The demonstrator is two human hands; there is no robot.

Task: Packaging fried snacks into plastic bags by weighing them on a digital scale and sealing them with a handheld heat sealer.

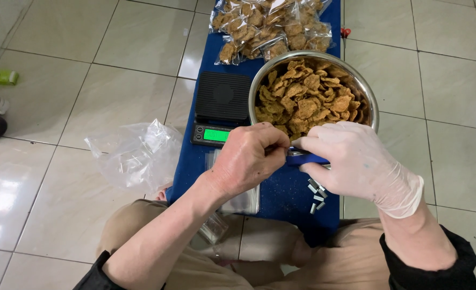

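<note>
Left hand: I see my bare left hand (pixel 249 158) pinched narrowly on the near end of a blue stapler (pixel 306 159), fingers curled tight.
Right hand: my gloved right hand (pixel 351 164) wraps over the stapler's other end, holding it.
Stapler: it sits between both hands, above the blue table (pixel 281 196), just in front of the metal bowl (pixel 368 102).
Bowl: full of brown fried chips (pixel 308 99).
Staples: loose strips (pixel 316 194) lie on the table under my right hand.
Scale: black digital scale (pixel 222 107), green display lit, left of the bowl.
Bags: filled clear chip bags (pixel 270 27) at the far end; empty plastic bags (pixel 138 153) on the floor, left.
</note>
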